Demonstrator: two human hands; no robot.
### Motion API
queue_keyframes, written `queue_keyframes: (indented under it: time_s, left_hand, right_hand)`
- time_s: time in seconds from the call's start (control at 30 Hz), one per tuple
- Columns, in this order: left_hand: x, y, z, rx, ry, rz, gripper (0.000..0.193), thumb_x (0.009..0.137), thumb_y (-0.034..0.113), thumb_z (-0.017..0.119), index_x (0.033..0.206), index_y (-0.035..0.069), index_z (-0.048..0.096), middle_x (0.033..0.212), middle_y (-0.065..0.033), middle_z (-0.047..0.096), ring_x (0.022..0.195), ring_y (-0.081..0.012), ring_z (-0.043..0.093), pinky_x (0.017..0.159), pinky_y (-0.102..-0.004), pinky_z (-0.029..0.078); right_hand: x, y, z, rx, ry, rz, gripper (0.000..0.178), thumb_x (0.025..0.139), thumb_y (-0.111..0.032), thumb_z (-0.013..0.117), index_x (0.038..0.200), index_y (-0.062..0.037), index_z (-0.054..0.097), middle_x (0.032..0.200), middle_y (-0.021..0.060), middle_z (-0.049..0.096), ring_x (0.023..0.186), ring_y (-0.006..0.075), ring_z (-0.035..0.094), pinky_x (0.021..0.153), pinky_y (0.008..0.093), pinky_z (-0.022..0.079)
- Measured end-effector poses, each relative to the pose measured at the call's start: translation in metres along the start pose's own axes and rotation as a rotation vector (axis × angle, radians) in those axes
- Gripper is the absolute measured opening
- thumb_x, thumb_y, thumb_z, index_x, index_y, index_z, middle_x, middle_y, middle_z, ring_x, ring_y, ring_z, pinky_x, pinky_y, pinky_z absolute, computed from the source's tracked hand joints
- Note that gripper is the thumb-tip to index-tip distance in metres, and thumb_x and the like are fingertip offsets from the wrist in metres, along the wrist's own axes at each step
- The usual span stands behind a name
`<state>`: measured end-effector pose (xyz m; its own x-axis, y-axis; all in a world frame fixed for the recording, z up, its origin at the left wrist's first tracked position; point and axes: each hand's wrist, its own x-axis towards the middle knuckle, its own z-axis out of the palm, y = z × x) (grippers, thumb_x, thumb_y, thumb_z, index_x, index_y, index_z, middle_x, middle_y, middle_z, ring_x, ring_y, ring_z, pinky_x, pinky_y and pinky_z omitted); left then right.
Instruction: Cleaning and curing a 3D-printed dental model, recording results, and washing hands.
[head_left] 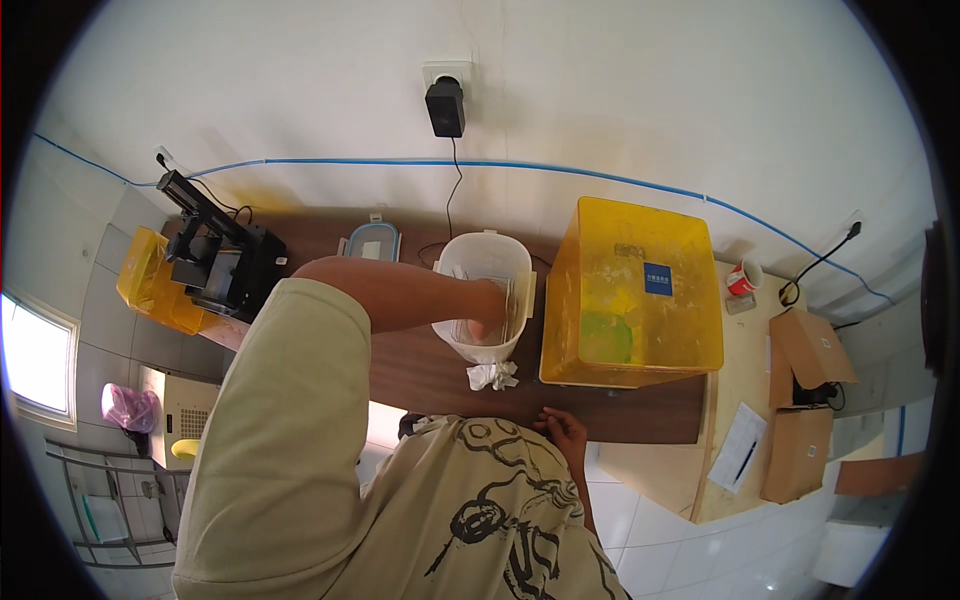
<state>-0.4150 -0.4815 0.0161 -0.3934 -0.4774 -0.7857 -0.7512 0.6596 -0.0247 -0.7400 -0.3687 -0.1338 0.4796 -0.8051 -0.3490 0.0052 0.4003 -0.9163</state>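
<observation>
My left hand (487, 308) reaches down inside a white plastic tub (485, 246) on the brown table. The tub's inside hides its fingers, so its grip does not show. Thin wire-like lines (513, 300), perhaps a basket, stand beside that hand in the tub. By the near table edge, next to my shirt, my right hand (565, 432) hangs loosely with bent fingers apart and nothing visible in them. A crumpled white tissue (492, 375) lies against the tub's near side.
Right of the tub stands a big yellow translucent cover (650, 300). Behind it on the right are a paper cup (744, 277), cardboard boxes (797, 460) and a sheet with a pen (738, 448). A black machine (235, 265) and blue-lidded container (374, 242) stand left.
</observation>
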Motion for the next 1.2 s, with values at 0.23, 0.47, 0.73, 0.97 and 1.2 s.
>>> queue_keyframes:
  time_s: [0.23,0.47,0.73,0.97,1.2]
  left_hand:
    - [0.005,0.003,-0.005,-0.001,-0.044,-0.006,0.037,0.083,0.03,0.06,0.106,0.006,0.075,0.11,-0.0145,0.072,0.106,-0.0327,0.067,0.089,-0.0458,0.053]
    - [0.05,-0.03,0.045,-0.295,-0.081,-0.125,0.046,0.086,0.032,0.056,0.123,0.01,0.07,0.122,-0.0144,0.068,0.116,-0.0303,0.063,0.096,-0.044,0.049]
    - [0.01,-0.008,-0.001,-0.218,0.016,-0.159,0.044,0.084,0.033,0.057,0.117,0.008,0.072,0.119,-0.0149,0.069,0.112,-0.0293,0.065,0.092,-0.0435,0.051]
    - [0.026,-0.01,0.009,-0.258,0.045,-0.146,0.046,0.081,0.033,0.06,0.117,0.009,0.072,0.12,-0.0158,0.069,0.11,-0.0303,0.065,0.094,-0.0425,0.05]
    - [0.011,-0.018,0.004,-0.357,-0.07,-0.111,0.045,0.083,0.032,0.057,0.12,0.011,0.071,0.123,-0.0151,0.067,0.113,-0.0315,0.064,0.095,-0.0425,0.05]
  right_hand:
    - [0.002,0.003,-0.001,-0.01,-0.012,-0.017,0.024,0.101,-0.01,0.056,0.12,-0.0003,0.066,0.105,0.012,0.07,0.092,0.0168,0.071,0.067,0.0268,0.058]
    - [0.003,-0.005,0.005,-0.031,-0.04,-0.033,0.024,0.1,-0.01,0.057,0.12,0.0003,0.066,0.105,0.0128,0.07,0.092,0.0177,0.071,0.066,0.0269,0.059]
    - [-0.002,-0.007,0.004,0.019,0.017,0.015,0.022,0.099,-0.007,0.058,0.117,0.002,0.067,0.101,0.0125,0.07,0.088,0.0166,0.07,0.078,0.0285,0.055]
    - [0.001,0.004,-0.002,-0.027,0.0,-0.036,0.023,0.1,-0.009,0.056,0.119,0.0009,0.066,0.105,0.0131,0.07,0.091,0.0176,0.071,0.067,0.0268,0.058]
    - [0.001,-0.001,0.001,-0.021,-0.002,-0.013,0.023,0.1,-0.009,0.057,0.119,0.0014,0.066,0.104,0.0129,0.07,0.091,0.0178,0.071,0.068,0.0274,0.058]
